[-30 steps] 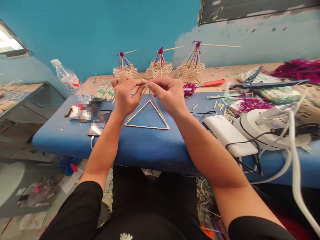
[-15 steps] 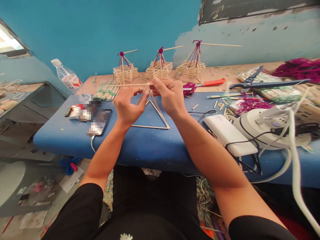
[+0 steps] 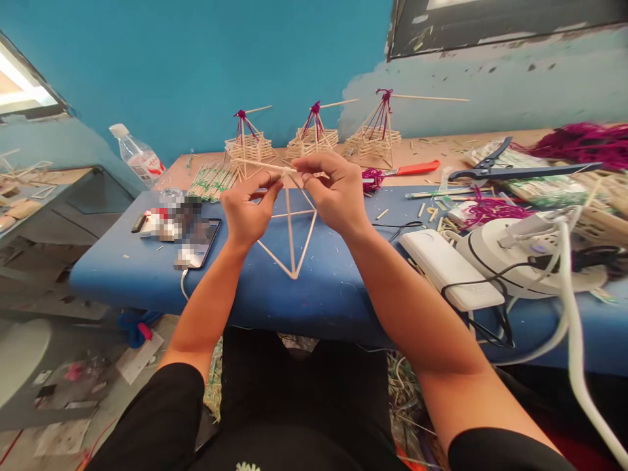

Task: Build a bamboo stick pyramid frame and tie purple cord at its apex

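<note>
A pyramid-like frame of thin wooden sticks stands on the blue table cover, one corner of its base pointing toward me. At its top, a stick reaches out to the left above my left hand. My left hand pinches the frame just left of the peak, thumb against fingers. On the other side, my right hand has its fingers closed on the frame at the right of the peak. The fingertips partly hide the joint.
Three stick models with purple string stand at the back. A phone and a bottle are left. To the right lie an orange-handled tool, black cutters, a white power bank and cables.
The stick frame has turned, so a base corner now points toward me instead of a straight side. The upper stick tilts more, and my left fingers have shifted slightly.
</note>
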Action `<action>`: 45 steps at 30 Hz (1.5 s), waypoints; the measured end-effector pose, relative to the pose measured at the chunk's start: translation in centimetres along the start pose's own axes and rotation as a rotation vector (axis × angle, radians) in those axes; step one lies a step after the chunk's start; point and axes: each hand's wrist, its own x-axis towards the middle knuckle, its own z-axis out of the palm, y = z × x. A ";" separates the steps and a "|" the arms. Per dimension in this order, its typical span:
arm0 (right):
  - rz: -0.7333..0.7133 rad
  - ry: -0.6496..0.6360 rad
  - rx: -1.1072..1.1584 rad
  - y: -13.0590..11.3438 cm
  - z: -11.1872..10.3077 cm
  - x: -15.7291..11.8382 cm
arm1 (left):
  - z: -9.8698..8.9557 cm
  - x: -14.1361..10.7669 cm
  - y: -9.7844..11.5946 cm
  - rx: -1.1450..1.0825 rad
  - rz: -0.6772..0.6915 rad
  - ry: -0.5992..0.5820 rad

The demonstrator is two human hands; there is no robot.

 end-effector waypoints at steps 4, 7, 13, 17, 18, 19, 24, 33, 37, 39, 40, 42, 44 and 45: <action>-0.155 -0.087 -0.042 -1.3 -1.0 0.1 | -0.6 0.6 0.0 -0.167 -0.077 -0.104; -0.287 -0.175 -0.092 -2.2 -1.8 0.3 | -0.9 1.1 -0.2 -0.295 -0.147 -0.227; -0.313 -0.296 -0.080 -2.6 -2.3 0.6 | -0.8 1.9 -0.6 -0.450 -0.242 -0.355; -0.291 -0.288 -0.092 -2.5 -2.2 0.7 | -0.9 2.2 -1.1 -0.437 -0.298 -0.414; -0.283 -0.289 -0.091 -2.5 -2.1 0.7 | -1.0 2.3 -1.2 -0.427 -0.305 -0.427; -0.274 -0.287 -0.091 -2.5 -2.1 0.6 | -1.2 2.3 -1.2 -0.421 -0.302 -0.429; -0.258 -0.215 -0.094 -2.8 -1.8 0.4 | -2.5 2.1 -0.6 -0.464 -0.267 -0.377; -0.406 -0.182 -0.150 -2.9 -1.8 0.2 | -1.6 1.2 0.1 -0.444 -0.247 -0.354; -0.410 -0.213 -0.204 -2.7 -2.1 0.2 | -1.2 1.1 -0.2 -0.477 -0.174 -0.356; -0.412 -0.231 -0.242 -2.6 -2.2 0.2 | -1.0 1.0 -0.6 -0.512 -0.061 -0.284; -0.418 -0.236 -0.254 -2.5 -2.2 0.2 | -0.9 1.0 -0.8 -0.520 0.000 -0.241; -0.443 -0.240 -0.268 -2.3 -2.3 0.3 | -0.7 0.8 -1.0 -0.495 0.097 -0.182; -0.465 -0.238 -0.282 -2.3 -2.3 0.3 | -0.5 0.7 -1.1 -0.427 0.146 -0.153; -0.469 -0.239 -0.290 -2.2 -2.3 0.3 | -0.4 0.6 -1.1 -0.395 0.158 -0.139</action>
